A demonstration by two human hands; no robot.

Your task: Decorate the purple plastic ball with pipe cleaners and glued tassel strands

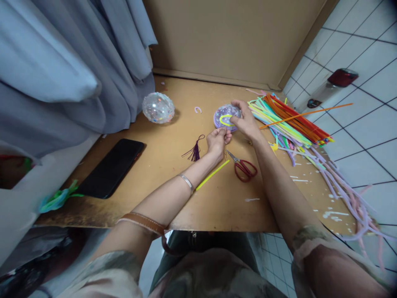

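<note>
A round, clear ornament with a purple rim [218,112] lies on the table beyond my hands. On its near side is a loop of yellow pipe cleaner [226,120]. My right hand [246,121] grips the ornament from the right, thumb by the yellow loop and fingers curled over the far edge. My left hand [217,141] is closed in a pinch at the near edge; what its fingertips hold is too small to make out. Close to the left wrist are a dark purple tassel [195,151], a straight yellow pipe cleaner [212,175] and red-handled scissors [244,169].
A clear, speckled ball [158,108] stands left, beside the grey curtain [124,62]. A black phone [111,167] lies nearer. Bundled coloured pipe cleaners [291,120] fill the right side, by the tiled wall [356,140]. A small pale curved piece [197,109] lies mid-table.
</note>
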